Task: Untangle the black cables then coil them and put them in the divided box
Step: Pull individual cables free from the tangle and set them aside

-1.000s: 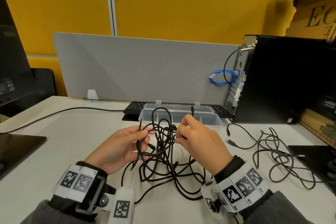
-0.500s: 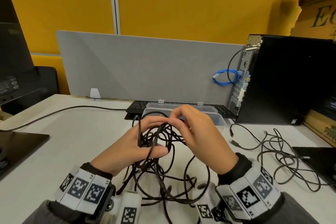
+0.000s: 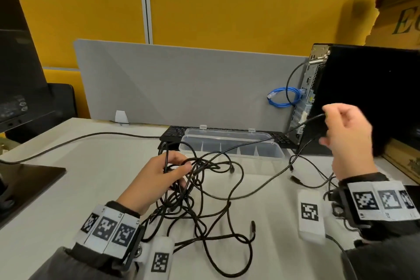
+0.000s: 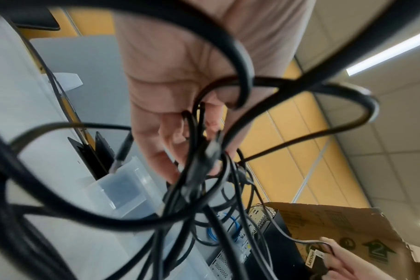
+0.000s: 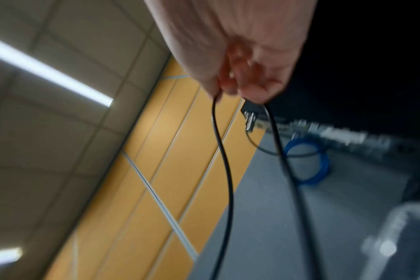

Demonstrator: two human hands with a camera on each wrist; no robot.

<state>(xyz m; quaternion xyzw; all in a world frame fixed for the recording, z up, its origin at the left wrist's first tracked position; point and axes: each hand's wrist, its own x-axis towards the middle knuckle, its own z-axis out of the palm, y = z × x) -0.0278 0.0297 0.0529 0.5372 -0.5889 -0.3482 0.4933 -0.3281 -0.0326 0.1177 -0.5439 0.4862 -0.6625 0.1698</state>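
Lettering "Lenovo" marks cardboard box (image 4: pixel 343 244) near right hand (image 4: pixel 343 263).

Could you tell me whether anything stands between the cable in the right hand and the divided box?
Nothing solid does: the divided box lies open. But the cable pinched by the right hand still runs into the tangle gripped by the left hand.
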